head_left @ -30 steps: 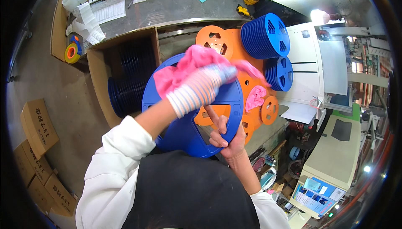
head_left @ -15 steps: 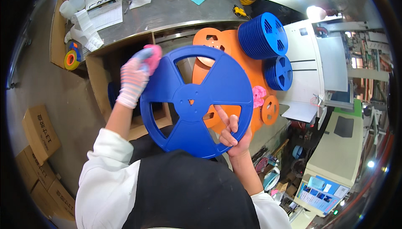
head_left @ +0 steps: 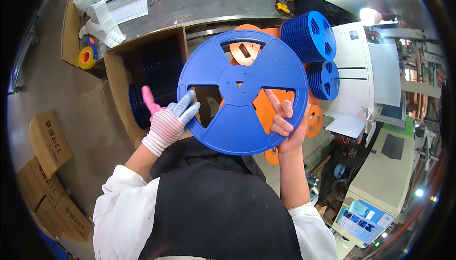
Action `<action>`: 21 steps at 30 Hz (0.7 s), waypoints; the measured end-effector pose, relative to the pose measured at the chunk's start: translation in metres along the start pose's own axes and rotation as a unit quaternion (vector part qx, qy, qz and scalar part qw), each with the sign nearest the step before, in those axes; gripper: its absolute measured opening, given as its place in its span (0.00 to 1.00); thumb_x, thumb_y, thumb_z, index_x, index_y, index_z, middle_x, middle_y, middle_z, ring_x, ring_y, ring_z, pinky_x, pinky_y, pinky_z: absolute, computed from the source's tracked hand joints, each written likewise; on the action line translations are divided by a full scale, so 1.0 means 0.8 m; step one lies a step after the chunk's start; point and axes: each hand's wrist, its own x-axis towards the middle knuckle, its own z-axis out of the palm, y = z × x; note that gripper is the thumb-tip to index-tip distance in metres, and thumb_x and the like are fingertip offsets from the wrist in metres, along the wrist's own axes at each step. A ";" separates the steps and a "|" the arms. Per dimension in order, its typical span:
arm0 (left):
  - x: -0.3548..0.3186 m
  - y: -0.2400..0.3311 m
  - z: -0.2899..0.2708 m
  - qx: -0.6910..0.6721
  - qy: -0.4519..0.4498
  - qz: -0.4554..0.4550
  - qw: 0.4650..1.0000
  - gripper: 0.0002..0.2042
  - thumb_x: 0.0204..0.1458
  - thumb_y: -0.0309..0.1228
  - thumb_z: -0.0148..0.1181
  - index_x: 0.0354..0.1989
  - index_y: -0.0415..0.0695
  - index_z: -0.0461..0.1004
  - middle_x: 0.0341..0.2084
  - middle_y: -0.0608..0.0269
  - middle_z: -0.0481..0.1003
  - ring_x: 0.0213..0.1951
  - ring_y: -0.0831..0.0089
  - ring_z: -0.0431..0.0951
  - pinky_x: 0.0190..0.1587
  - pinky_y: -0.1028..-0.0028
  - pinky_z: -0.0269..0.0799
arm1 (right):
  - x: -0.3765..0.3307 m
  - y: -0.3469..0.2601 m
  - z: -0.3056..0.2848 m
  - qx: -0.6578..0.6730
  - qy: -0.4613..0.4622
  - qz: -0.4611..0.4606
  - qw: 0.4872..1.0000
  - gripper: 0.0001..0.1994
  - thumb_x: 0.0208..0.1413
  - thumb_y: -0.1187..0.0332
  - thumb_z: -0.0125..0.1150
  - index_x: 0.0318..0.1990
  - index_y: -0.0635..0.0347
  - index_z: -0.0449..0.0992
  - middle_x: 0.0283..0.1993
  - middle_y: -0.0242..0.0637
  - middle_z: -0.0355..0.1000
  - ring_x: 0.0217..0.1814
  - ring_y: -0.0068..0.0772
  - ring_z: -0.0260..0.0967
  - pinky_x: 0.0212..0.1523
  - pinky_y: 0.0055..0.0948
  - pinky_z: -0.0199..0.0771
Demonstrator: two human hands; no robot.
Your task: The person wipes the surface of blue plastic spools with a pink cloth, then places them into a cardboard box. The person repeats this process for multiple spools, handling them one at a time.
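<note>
The held reel [head_left: 232, 94] is plain blue, and so are the stacked reels [head_left: 317, 26]; other reels [head_left: 313, 120] are orange. The glove [head_left: 163, 131] on the left hand [head_left: 170, 120] is striped pink and white, with pale blue fingers [head_left: 184, 102]; the cloth [head_left: 149, 99] is pink. Near the grey desk [head_left: 213, 6]'s right edge, a tool [head_left: 282, 7] is yellow and black. The apron [head_left: 218, 208] is black, the sleeves [head_left: 121, 205] white.

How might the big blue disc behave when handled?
The blue disc is probably stiff: its face shows no sag. With three big sections cut away, it may be light for its size. Being round, it could roll if set on edge.
</note>
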 end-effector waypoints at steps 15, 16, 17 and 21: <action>-0.031 0.014 -0.025 -0.820 -0.007 -0.347 0.456 0.14 0.56 0.40 0.64 0.41 0.42 0.75 0.37 0.55 0.80 0.44 0.60 0.80 0.54 0.61 0.75 | -0.015 0.001 -0.095 -0.515 0.309 -0.204 0.773 0.25 0.69 0.47 0.37 0.63 0.55 0.61 0.72 0.43 0.54 0.66 0.36 0.60 0.59 0.34 0.65; -0.033 0.012 -0.026 -0.820 -0.010 -0.345 0.457 0.14 0.56 0.41 0.64 0.39 0.43 0.75 0.36 0.54 0.80 0.44 0.61 0.81 0.53 0.62 0.76 | -0.018 0.009 -0.095 -0.492 0.306 -0.193 0.792 0.27 0.69 0.46 0.37 0.66 0.55 0.59 0.72 0.42 0.54 0.66 0.34 0.60 0.59 0.34 0.64; -0.035 0.011 -0.027 -0.820 -0.013 -0.343 0.458 0.14 0.55 0.42 0.65 0.38 0.43 0.75 0.35 0.54 0.80 0.43 0.62 0.81 0.52 0.63 0.76 | -0.019 0.016 -0.094 -0.472 0.287 -0.187 0.812 0.29 0.69 0.45 0.36 0.68 0.55 0.57 0.72 0.40 0.54 0.67 0.33 0.59 0.60 0.33 0.63; -0.039 0.012 -0.028 -0.817 -0.019 -0.353 0.456 0.14 0.55 0.41 0.65 0.38 0.43 0.75 0.36 0.53 0.80 0.43 0.62 0.81 0.52 0.62 0.77 | -0.007 0.029 -0.079 -0.455 0.240 -0.160 0.843 0.34 0.68 0.42 0.35 0.72 0.55 0.51 0.73 0.38 0.54 0.69 0.34 0.58 0.62 0.32 0.63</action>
